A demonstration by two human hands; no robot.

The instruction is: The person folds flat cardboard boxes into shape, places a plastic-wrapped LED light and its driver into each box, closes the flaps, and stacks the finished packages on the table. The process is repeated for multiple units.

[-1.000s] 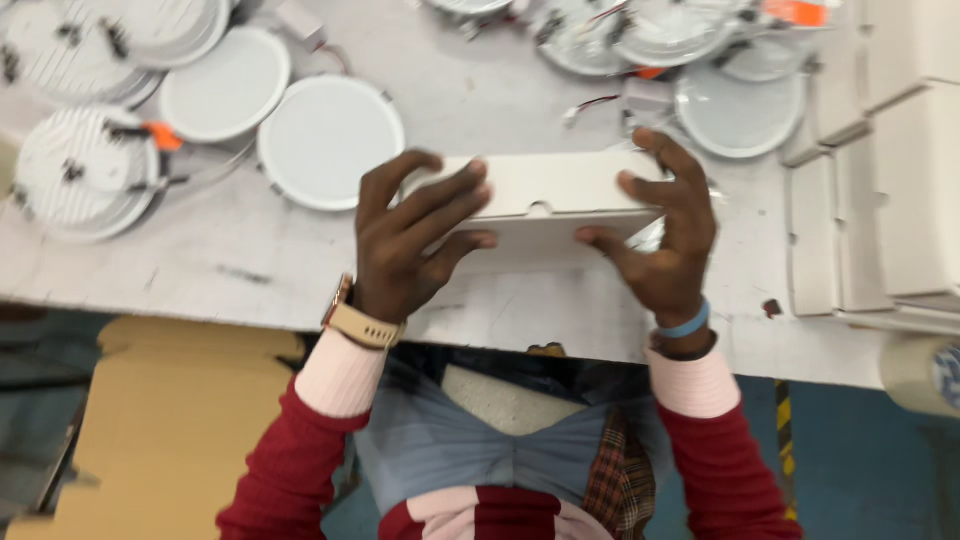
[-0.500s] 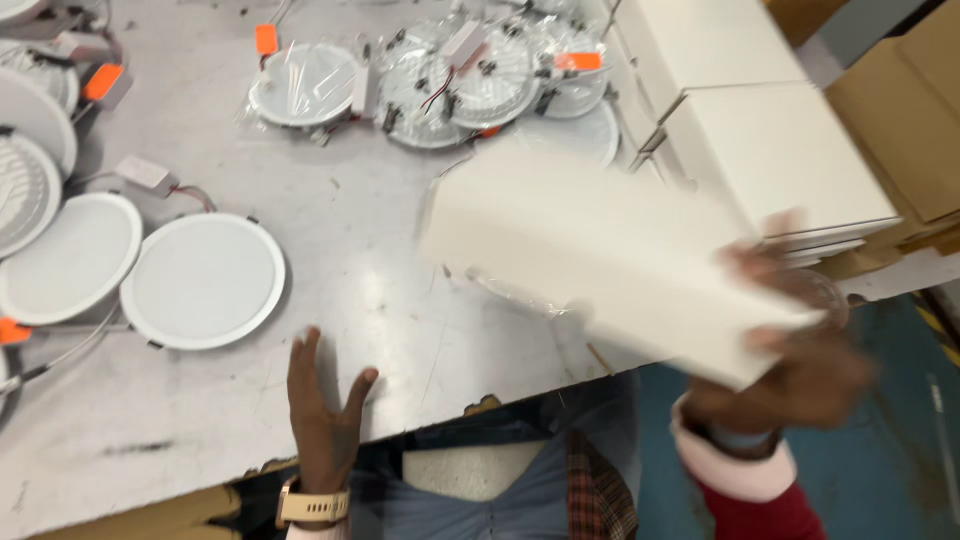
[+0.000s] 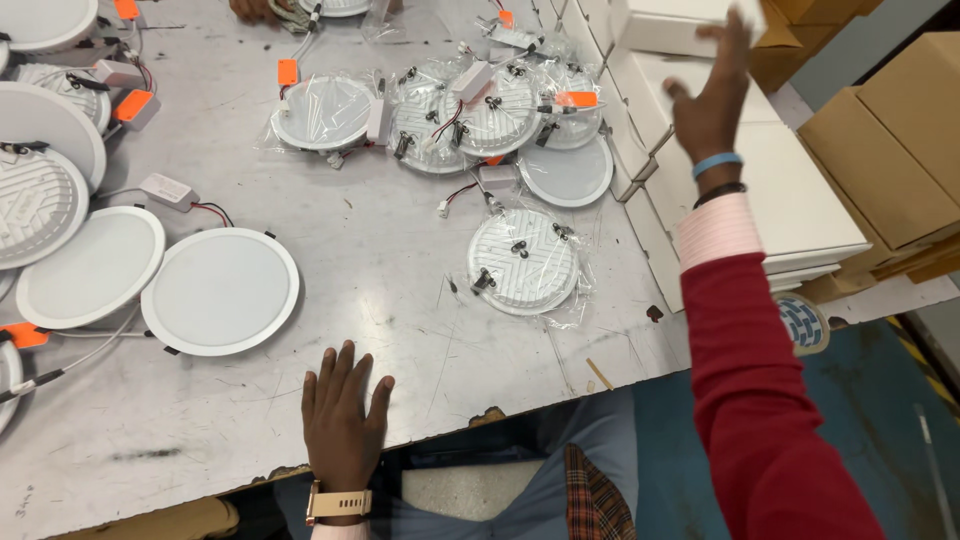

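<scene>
My left hand (image 3: pixel 340 410) lies flat on the grey metal table (image 3: pixel 380 250) near its front edge, fingers spread, holding nothing. My right hand (image 3: pixel 710 100) is stretched out to the far right with fingers apart, its palm against a white flat box (image 3: pixel 660 25). That box rests on top of a stack of white boxes (image 3: pixel 800 210). A round white panel light (image 3: pixel 220 290) lies just beyond my left hand.
Several round lights in clear bags (image 3: pixel 523 260) lie across the middle and back of the table, and more bare ones (image 3: pixel 90 265) at the left. Brown cardboard boxes (image 3: pixel 900 130) stand at the right. Another person's hand (image 3: pixel 260 8) shows at the far edge.
Both hands held the white box a second ago. My right hand has since carried it alone up and right onto the stack, while my left hand dropped flat onto the table.
</scene>
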